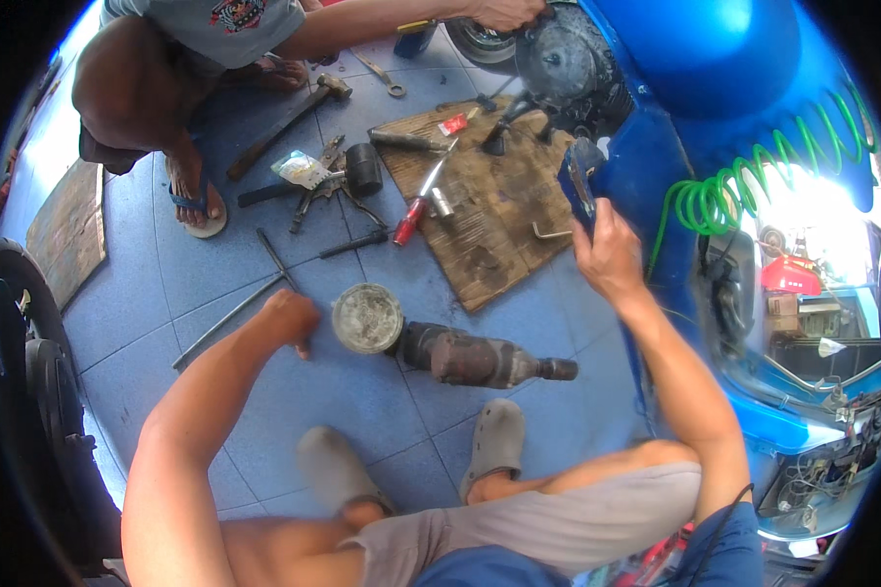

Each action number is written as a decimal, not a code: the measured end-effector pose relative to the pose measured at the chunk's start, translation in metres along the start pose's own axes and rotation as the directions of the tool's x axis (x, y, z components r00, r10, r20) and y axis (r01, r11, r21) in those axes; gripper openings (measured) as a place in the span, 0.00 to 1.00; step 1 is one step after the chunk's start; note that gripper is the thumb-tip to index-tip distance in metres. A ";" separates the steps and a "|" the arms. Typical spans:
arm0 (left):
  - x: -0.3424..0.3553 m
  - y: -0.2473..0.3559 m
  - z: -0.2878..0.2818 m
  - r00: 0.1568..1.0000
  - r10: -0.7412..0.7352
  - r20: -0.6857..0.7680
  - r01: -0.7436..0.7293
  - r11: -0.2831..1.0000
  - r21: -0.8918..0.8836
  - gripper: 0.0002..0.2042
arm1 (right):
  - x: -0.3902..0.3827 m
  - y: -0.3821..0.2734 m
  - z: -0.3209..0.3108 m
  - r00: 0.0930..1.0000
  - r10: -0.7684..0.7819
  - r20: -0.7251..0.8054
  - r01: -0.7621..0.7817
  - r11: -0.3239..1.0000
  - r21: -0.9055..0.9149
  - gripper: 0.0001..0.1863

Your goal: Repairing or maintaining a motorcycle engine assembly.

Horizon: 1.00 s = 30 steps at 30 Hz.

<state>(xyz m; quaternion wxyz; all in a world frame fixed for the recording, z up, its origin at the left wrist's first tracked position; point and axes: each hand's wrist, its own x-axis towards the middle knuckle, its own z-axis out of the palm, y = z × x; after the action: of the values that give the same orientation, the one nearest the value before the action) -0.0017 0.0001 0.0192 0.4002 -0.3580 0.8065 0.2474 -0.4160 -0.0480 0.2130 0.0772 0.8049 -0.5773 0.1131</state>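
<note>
My right hand (607, 249) is raised beside the blue bodywork, its fingers closed around a dark blue object with a metallic part (579, 181); its exact kind is not clear. My left hand (289, 318) hangs above the tiled floor, back upward, with most fingers hidden beneath it. Close to its knuckles lies a thin T-shaped metal rod (233, 321). To the right of that hand stands a round container with a pale grey top (367, 318). Beside it a dirty, dark power tool (485, 360) lies on its side.
A stained wooden board (489, 215) carries a red-handled screwdriver (421, 205) and a hex key (550, 232). A hammer (289, 127) and pliers (338, 186) lie farther left. Another person's hand (507, 12) reaches toward the engine (563, 64). A green coiled hose (715, 203) hangs right.
</note>
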 end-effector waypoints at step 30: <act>0.004 -0.002 0.006 0.999 0.017 -0.041 -0.017 1.000 -0.002 0.22 | 0.001 0.001 0.000 1.000 -0.015 -0.017 0.015 1.000 0.015 0.14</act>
<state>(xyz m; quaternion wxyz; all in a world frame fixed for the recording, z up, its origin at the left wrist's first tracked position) 0.0010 0.0011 0.0120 0.3810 -0.3567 0.8172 0.2444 -0.4168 -0.0490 0.2127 0.0766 0.8088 -0.5698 0.1237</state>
